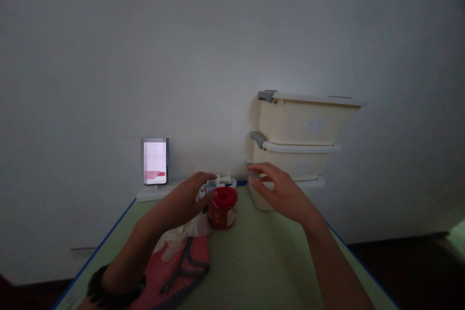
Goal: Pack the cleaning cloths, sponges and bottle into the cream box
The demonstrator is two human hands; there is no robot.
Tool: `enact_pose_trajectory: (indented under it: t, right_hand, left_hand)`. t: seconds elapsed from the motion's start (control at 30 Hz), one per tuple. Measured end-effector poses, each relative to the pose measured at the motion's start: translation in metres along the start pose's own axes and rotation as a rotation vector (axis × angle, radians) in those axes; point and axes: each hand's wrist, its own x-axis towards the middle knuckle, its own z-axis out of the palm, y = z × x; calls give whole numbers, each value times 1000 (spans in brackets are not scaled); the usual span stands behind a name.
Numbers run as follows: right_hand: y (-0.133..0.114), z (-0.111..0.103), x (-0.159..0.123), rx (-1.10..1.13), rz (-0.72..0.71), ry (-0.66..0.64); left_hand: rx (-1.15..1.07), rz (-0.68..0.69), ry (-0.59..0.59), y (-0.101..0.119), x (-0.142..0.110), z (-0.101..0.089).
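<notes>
My left hand (pixel 189 198) rests on the green table (pixel 261 261), fingers curled against the top of a small red can (pixel 222 208) that stands upright. A white and grey object (pixel 220 183) sits just behind the can, partly hidden by my fingers. My right hand (pixel 278 189) hovers to the right of the can, fingers loosely spread and holding nothing, close to the lowest cream box. A red and grey fabric piece (pixel 178 271) with white plastic lies under my left forearm.
Three stacked cream storage boxes (pixel 301 140) with grey latches stand at the back right against the white wall. A lit phone (pixel 155 161) stands upright on a white base at the back left. The table has a blue edge.
</notes>
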Motion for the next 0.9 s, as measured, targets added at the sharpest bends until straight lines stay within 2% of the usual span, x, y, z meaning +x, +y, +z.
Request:
enact_pose_trajectory:
  t: [0.07,0.1,0.3,0.43,0.5,0.63,0.77,0.83,0.9]
  right_hand:
    - [1,-7,-2,33,22,123]
    - [2,-8,-4,50,26,138]
    - [8,2,-14,74,6,-104]
    - [9,9,-19,74,-10,-96]
    - [9,9,-21,69,-11,-17]
    - [11,-2,-22,18,-10,270]
    - [16,-41,-17,-63,-24,526]
    - [19,-66,-13,-100,-29,630]
    - [24,-90,-8,-139,-37,710]
  left_hand:
    - [-13,56,84,8,5,3]
    - [-7,64,103,9,6,4]
    - [104,36,37,-8,-4,4]
    - [88,86,49,-4,-7,3]
    - [42,82,148,5,-5,4]
    - [-24,-3,375,29,5,10]
    - [-87,18,486,50,34,16]
    - [-120,65,539,59,58,20]
    - [-150,115,649,69,86,26]
